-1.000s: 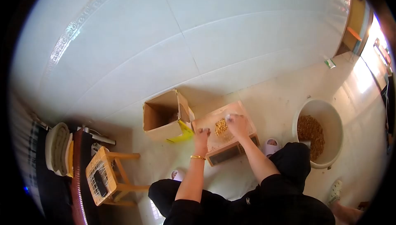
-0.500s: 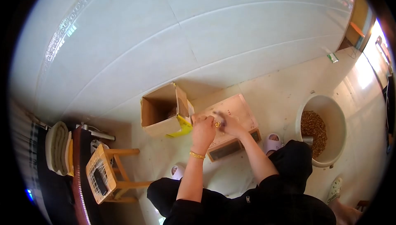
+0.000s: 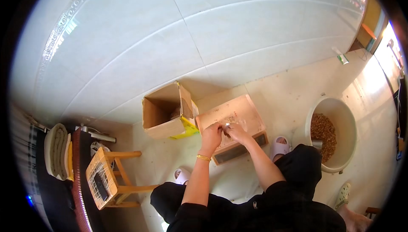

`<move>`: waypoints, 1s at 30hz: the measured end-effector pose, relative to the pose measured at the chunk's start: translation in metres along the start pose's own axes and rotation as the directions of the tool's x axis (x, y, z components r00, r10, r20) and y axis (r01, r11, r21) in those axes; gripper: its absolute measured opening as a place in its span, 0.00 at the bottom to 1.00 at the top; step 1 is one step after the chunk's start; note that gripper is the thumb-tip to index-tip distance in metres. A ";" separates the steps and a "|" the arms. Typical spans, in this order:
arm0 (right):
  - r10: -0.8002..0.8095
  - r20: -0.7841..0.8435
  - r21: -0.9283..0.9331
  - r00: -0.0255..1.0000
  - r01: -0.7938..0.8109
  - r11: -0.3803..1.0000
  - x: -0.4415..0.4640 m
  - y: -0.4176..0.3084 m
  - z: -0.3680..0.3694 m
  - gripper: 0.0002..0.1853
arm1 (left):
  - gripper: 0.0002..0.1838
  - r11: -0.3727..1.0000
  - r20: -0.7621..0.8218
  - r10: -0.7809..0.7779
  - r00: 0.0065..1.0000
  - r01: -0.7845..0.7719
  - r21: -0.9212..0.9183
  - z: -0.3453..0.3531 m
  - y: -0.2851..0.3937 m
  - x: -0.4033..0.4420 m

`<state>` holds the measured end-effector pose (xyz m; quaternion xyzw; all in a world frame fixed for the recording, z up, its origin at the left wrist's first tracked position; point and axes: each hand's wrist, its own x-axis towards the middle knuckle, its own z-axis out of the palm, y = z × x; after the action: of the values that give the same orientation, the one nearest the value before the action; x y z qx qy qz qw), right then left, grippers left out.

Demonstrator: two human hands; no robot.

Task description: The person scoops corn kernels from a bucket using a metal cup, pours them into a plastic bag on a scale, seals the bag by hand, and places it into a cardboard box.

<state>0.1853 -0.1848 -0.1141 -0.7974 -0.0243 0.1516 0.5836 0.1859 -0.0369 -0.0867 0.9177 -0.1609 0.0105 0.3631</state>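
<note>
My left hand, with a gold bracelet at the wrist, is closed over the upturned wooden box. Close beside it, my right hand is also closed, with a small shiny bit showing at its fingertips. The fingertips of both hands meet or nearly meet above the box's pale top. What lies between them is too small to make out. Small dark specks are scattered on the box top behind the hands.
An open cardboard box stands left of the wooden one. On the right is a large white tub holding brown pieces and a metal cylinder. A wooden stool with a phone stands left. Another person's foot shows lower right.
Both hands came together over the box from either side. The heap of yellow pieces seen on its top earlier no longer shows there.
</note>
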 end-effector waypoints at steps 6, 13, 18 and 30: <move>0.155 -0.156 0.430 0.976 -0.074 0.900 0.005 0.008 0.000 0.14 | 0.12 0.765 0.037 -0.297 0.954 0.261 -0.589 0.004 -0.016 0.004; 0.117 0.021 0.570 0.993 -0.108 0.814 -0.003 0.011 -0.011 0.05 | 0.19 0.927 0.141 -0.039 0.989 0.089 -0.365 0.033 -0.019 -0.003; -0.131 -0.291 -0.163 0.948 0.086 0.983 -0.007 0.004 -0.001 0.06 | 0.10 0.986 0.137 -0.161 0.977 0.165 -0.023 0.037 -0.028 0.000; -0.536 -0.269 -0.642 0.800 0.266 0.719 -0.013 -0.001 0.020 0.07 | 0.06 0.188 0.474 -0.633 0.612 0.716 -0.672 0.026 -0.018 -0.005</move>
<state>0.1673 -0.1688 -0.1160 -0.9218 -0.1145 -0.1799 0.3237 0.1842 -0.0406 -0.1184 0.6092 0.2572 -0.2667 0.7012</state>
